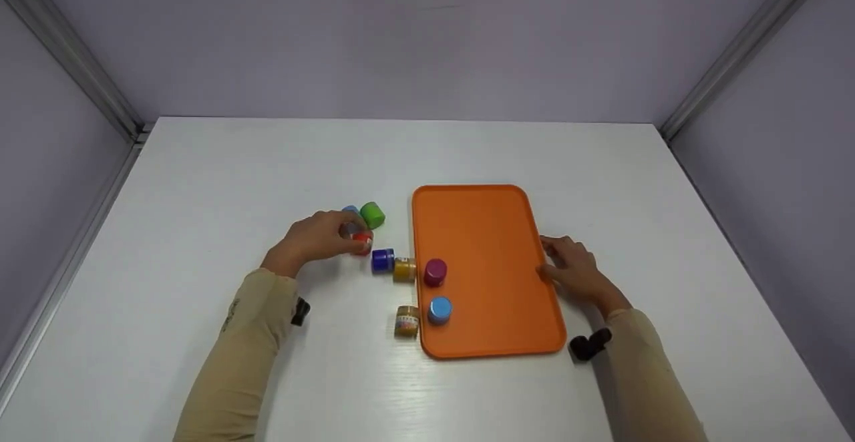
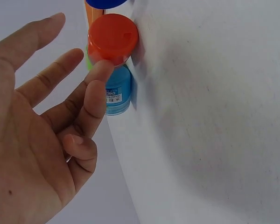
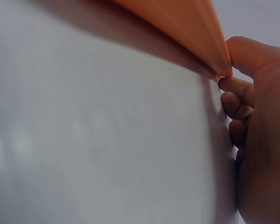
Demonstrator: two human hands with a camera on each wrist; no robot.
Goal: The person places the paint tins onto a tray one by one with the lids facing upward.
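The red jar (image 1: 363, 241) stands on the counter (image 1: 267, 161), left of the tray (image 1: 487, 228) and well apart from its rim. The left hand (image 1: 314, 238) reaches it from the left; in the left wrist view the fingers (image 2: 95, 91) are spread and fairly straight, and one fingertip touches the jar's red lid (image 2: 113, 37), with no grip round it. Right behind the red jar, farther from the person, stands a light blue jar (image 2: 117, 93), and beside that a green jar (image 1: 373, 215) lies tilted, closer to the tray. Between the red jar and the tray's left rim stand a dark blue jar (image 1: 383, 260) and a yellow jar (image 1: 404, 270), the yellow one just beside the rim. Nearer the person, also just outside the left rim, stands a jar with a tan lid (image 1: 407, 320).

On the tray, by its left edge, sit a magenta jar (image 1: 435, 272) and, nearer the person, a blue-lidded jar (image 1: 439, 310).

The right hand (image 1: 574, 272) rests at the tray's right rim; the right wrist view shows its thumb on top of the rim (image 3: 210, 51) and the fingers (image 3: 238, 93) curled beneath, pinching it.
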